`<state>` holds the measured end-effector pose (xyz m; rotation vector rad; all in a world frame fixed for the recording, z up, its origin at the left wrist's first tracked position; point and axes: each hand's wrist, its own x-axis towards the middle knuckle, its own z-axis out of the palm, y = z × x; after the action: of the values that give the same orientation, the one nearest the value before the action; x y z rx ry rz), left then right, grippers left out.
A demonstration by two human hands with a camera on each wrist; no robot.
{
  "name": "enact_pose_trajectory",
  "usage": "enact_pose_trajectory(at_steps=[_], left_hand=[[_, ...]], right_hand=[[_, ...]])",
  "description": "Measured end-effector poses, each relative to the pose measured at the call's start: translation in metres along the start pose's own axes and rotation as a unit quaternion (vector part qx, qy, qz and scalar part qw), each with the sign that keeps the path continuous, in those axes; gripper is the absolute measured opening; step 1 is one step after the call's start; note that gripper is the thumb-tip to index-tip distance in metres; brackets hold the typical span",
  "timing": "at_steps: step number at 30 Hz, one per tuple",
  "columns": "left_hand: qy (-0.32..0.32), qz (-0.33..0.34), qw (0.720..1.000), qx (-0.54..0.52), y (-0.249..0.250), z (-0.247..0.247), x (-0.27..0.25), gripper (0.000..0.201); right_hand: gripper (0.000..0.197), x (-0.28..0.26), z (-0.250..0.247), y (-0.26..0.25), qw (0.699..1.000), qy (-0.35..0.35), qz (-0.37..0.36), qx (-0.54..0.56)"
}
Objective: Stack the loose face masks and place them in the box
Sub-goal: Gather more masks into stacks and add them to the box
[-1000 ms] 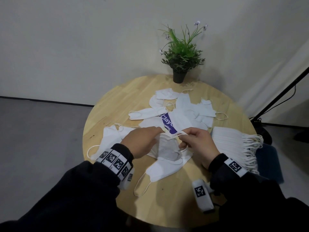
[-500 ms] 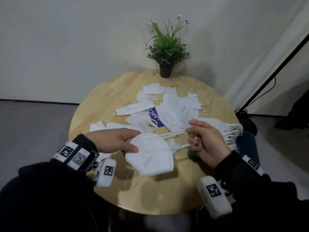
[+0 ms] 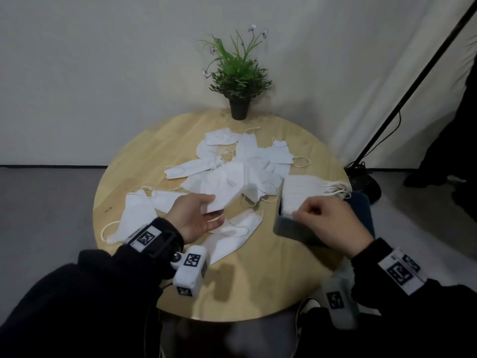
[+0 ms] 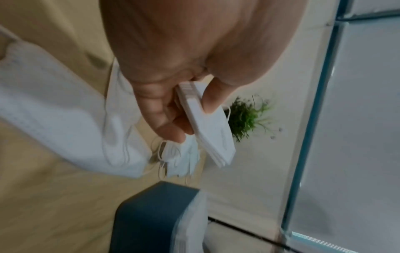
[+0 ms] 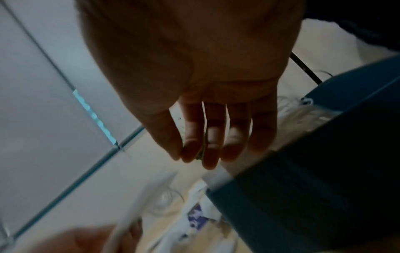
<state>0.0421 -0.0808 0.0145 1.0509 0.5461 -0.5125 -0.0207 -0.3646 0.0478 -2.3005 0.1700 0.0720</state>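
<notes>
My left hand (image 3: pixel 210 210) pinches a folded white mask (image 3: pixel 227 186) between thumb and fingers and holds it just above the table. The left wrist view shows that hand (image 4: pixel 194 119) gripping a thin bundle of masks (image 4: pixel 214 137). A dark blue box (image 3: pixel 289 229) stands at the table's right edge with a stack of white masks (image 3: pixel 302 192) in it. My right hand (image 3: pixel 304 213) hovers over the near end of that stack. In the right wrist view its fingers (image 5: pixel 212 147) are straight and hold nothing, above the box (image 5: pixel 303 188). Several loose masks (image 3: pixel 247 161) lie scattered on the table.
The round wooden table (image 3: pixel 134 164) carries a potted plant (image 3: pixel 238 81) at its far edge. More masks lie at the left (image 3: pixel 134 215) and near my left hand (image 3: pixel 232 233). A black stand pole (image 3: pixel 413 81) and a dark-clothed person (image 3: pixel 459 151) are to the right.
My right hand has let go of the mask's ear loops and moved right to the box. My left hand now holds the mask alone, turned palm up.
</notes>
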Motion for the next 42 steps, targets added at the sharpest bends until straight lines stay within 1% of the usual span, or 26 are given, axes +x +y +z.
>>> enact_pose_trajectory(at_steps=[1, 3, 5, 6, 8, 9, 11, 12, 14, 15, 16, 18, 20, 22, 24, 26, 27, 30, 31, 33, 34, 36, 38, 39, 41, 42], left_hand=[[-0.009, 0.021, 1.000, 0.014, -0.005, 0.007, -0.001, 0.008], [-0.025, 0.086, 0.993, 0.078, -0.016, 0.022, -0.006, 0.017], [-0.044, 0.176, 0.967, 0.178, -0.025, 0.035, -0.012, 0.026], [-0.060, 0.221, 0.947, 0.224, -0.028, 0.041, -0.016, 0.028], [-0.096, 0.310, 0.894, 0.308, -0.034, 0.049, -0.019, 0.025], [-0.109, 0.353, 0.860, 0.352, -0.037, 0.053, -0.019, 0.020], [-0.119, 0.425, 0.790, 0.426, -0.041, 0.063, -0.021, 0.017], [-0.118, 0.455, 0.761, 0.448, -0.043, 0.069, -0.021, 0.021], [-0.117, 0.500, 0.713, 0.477, -0.046, 0.082, -0.017, 0.024], [-0.116, 0.514, 0.696, 0.488, -0.047, 0.088, -0.013, 0.023], [-0.115, 0.523, 0.684, 0.494, -0.048, 0.094, -0.007, 0.022], [-0.110, 0.517, 0.676, 0.513, -0.049, 0.104, 0.005, 0.021], [-0.093, 0.500, 0.664, 0.549, -0.050, 0.108, 0.011, 0.025], [-0.086, 0.487, 0.633, 0.596, -0.049, 0.107, 0.013, 0.032], [-0.089, 0.476, 0.583, 0.652, -0.050, 0.111, 0.009, 0.036], [-0.095, 0.485, 0.521, 0.696, -0.052, 0.117, 0.004, 0.036], [-0.094, 0.495, 0.485, 0.714, -0.053, 0.120, 0.002, 0.036], [-0.083, 0.502, 0.375, 0.775, -0.058, 0.131, 0.001, 0.044], [-0.078, 0.497, 0.349, 0.791, -0.060, 0.135, 0.001, 0.045], [-0.062, 0.489, 0.312, 0.812, -0.064, 0.143, 0.000, 0.044], [-0.055, 0.494, 0.304, 0.813, -0.065, 0.147, 0.000, 0.044], [-0.052, 0.520, 0.313, 0.793, -0.070, 0.151, -0.001, 0.044], [-0.076, 0.552, 0.328, 0.763, -0.082, 0.150, 0.001, 0.045], [-0.087, 0.564, 0.325, 0.754, -0.089, 0.146, 0.004, 0.046], [-0.079, 0.572, 0.319, 0.751, -0.099, 0.136, 0.011, 0.051], [-0.069, 0.569, 0.323, 0.753, -0.101, 0.131, 0.015, 0.054]], right_hand=[[0.021, -0.004, 0.002, 0.006, 0.998, -0.007, -0.010, -0.068], [0.017, -0.011, 0.005, 0.013, 0.992, 0.003, -0.031, -0.124], [0.012, -0.012, 0.006, 0.019, 0.988, 0.024, -0.054, -0.144], [0.015, -0.010, 0.004, 0.022, 0.986, 0.034, -0.062, -0.151], [0.024, -0.004, -0.001, 0.028, 0.989, 0.029, -0.056, -0.137], [0.026, 0.000, -0.004, 0.031, 0.992, 0.020, -0.045, -0.112], [0.028, 0.007, -0.010, 0.035, 0.999, -0.001, -0.022, -0.038], [0.031, 0.008, -0.011, 0.037, 1.000, -0.008, -0.021, 0.012], [0.038, 0.011, -0.013, 0.042, 0.993, -0.007, -0.036, 0.109], [0.043, 0.012, -0.015, 0.046, 0.989, -0.006, -0.040, 0.139], [0.048, 0.015, -0.017, 0.051, 0.987, -0.012, -0.041, 0.158], [0.055, 0.019, -0.024, 0.060, 0.984, -0.045, -0.047, 0.163], [0.062, 0.018, -0.029, 0.063, 0.989, -0.069, -0.051, 0.121], [0.057, 0.013, -0.032, 0.060, 0.996, -0.058, -0.053, 0.033], [0.038, 0.009, -0.034, 0.058, 0.999, -0.011, -0.047, -0.015], [0.017, 0.011, -0.038, 0.062, 0.999, 0.034, -0.025, -0.008], [0.012, 0.012, -0.041, 0.066, 0.999, 0.038, -0.013, 0.009], [0.008, 0.013, -0.050, 0.073, 0.996, 0.045, 0.032, 0.065], [0.010, 0.013, -0.053, 0.075, 0.995, 0.059, 0.043, 0.063], [0.006, 0.010, -0.060, 0.079, 0.994, 0.081, 0.059, 0.035], [0.004, 0.008, -0.062, 0.079, 0.994, 0.083, 0.067, 0.026], [0.008, 0.009, -0.064, 0.083, 0.992, 0.084, 0.079, 0.047], [0.017, 0.014, -0.063, 0.087, 0.983, 0.094, 0.094, 0.125], [0.018, 0.017, -0.062, 0.088, 0.974, 0.099, 0.108, 0.172], [0.011, 0.020, -0.061, 0.084, 0.961, 0.097, 0.125, 0.225], [0.012, 0.023, -0.060, 0.085, 0.958, 0.093, 0.134, 0.236]])
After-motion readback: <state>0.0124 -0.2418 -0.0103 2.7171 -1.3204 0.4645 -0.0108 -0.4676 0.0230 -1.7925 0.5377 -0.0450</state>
